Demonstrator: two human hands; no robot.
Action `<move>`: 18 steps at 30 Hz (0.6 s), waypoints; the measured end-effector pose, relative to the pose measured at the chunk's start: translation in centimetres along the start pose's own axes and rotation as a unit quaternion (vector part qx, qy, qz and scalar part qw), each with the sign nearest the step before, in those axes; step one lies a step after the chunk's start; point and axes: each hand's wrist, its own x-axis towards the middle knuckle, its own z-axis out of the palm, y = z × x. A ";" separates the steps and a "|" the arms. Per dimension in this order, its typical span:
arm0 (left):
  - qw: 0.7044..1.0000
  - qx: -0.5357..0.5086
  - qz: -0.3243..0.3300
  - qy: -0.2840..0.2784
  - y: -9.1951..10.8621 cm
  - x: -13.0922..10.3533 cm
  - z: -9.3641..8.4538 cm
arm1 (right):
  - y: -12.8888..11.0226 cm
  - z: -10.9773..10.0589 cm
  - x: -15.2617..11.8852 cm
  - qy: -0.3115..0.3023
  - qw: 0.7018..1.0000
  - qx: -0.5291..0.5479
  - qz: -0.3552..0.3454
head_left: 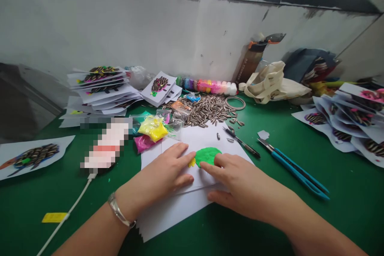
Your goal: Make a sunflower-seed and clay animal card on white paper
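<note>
Counter: the green counter (228, 232) carries everything here, most of it kept to the back and sides, which leaves working room in front of the person.
Card stacks: seed-covered pictures pile up at the right edge (345, 126) and upper left (115, 98), overlapping loosely, perhaps to spare their raised surfaces.
White paper: sheets (171, 216) lie layered at the centre, the top one a base for the clay.
Right hand: low centre-right (240, 184), empty, index finger extended onto the green clay, other fingers loosely bent, thumb apart; the pose suits spreading or smoothing.
Left hand: centre (165, 172), empty, palm down with fingers spread on the paper beside the yellow clay, which would steady the sheet.
Seeds: a striped heap (207, 110) behind the paper, within reach yet off the sheet, bar a few strays.
Blue tool: right of the paper (300, 172), tip towards the upper left; its type is hard to tell, perhaps tweezers.
Clay bags: the yellow packet (153, 128) and magenta packet (145, 143) sit at the paper's upper left corner, close to hand.
Green clay: a flat oval (208, 156) on the top sheet, between the hands.
Yellow clay: a small piece (192, 163) touching the oval's left edge.
</note>
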 end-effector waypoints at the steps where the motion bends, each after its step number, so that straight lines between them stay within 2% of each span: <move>1: 1.000 -0.001 0.002 0.000 0.0 0.0 0.0 | -0.2 0.1 0.1 -0.005 1.000 -0.005 -0.002; 6: 1.000 -0.031 -0.002 0.001 0.2 -0.1 -0.5 | -1.1 0.3 -0.8 0.000 1.000 0.006 0.000; 11: 0.999 -0.039 -0.003 -0.003 0.2 -0.1 -0.6 | -1.4 1.4 -1.7 0.071 0.997 -0.009 0.005; 15: 0.999 -0.046 0.009 0.008 0.2 0.0 -0.4 | -1.8 2.9 -0.8 0.144 0.988 -0.052 -0.016; 18: 0.999 -0.048 0.015 0.010 0.1 0.0 -0.4 | -1.9 3.9 -0.1 0.159 0.985 -0.058 -0.017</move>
